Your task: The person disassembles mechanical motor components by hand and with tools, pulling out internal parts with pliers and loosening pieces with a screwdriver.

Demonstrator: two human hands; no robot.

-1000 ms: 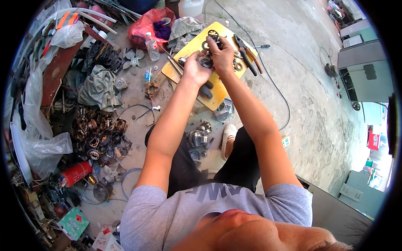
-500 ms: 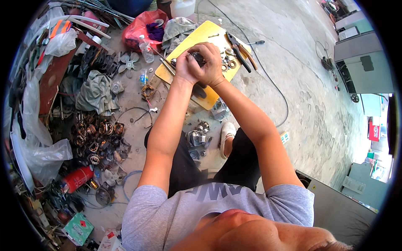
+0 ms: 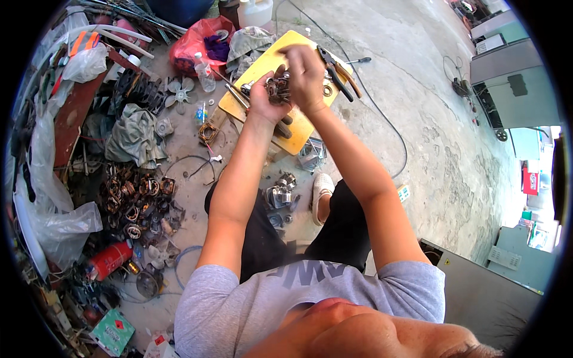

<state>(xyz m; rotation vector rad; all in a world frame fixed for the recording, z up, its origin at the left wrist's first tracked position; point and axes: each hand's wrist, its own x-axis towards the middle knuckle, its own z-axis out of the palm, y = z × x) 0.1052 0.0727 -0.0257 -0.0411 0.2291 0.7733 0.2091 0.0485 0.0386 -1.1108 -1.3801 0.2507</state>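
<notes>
My left hand (image 3: 268, 102) is closed around a dark motor part (image 3: 278, 88) with copper-coloured windings, held over a yellow board (image 3: 304, 126). Just right of that part, my right hand (image 3: 306, 74) is raised, its fingers smeared by motion, so I cannot tell what is in them. Pliers (image 3: 338, 76) with dark and orange handles lie at the board's right edge. A metal ring (image 3: 327, 90) shows beside my right hand. Below the hands, a dark brown elongated piece (image 3: 283, 128) rests on the board.
A screwdriver (image 3: 360, 60) and a long cable (image 3: 391, 122) lie on the concrete to the right. Left are a clear bottle (image 3: 205, 73), a red bag (image 3: 194, 45), a fan blade (image 3: 179, 94) and a heap of motor windings (image 3: 132, 197). Metal parts (image 3: 280, 192) lie between my legs.
My hands, clasped together before, have come apart. The right one has lifted up and away, uncovering the motor part in my left hand.
</notes>
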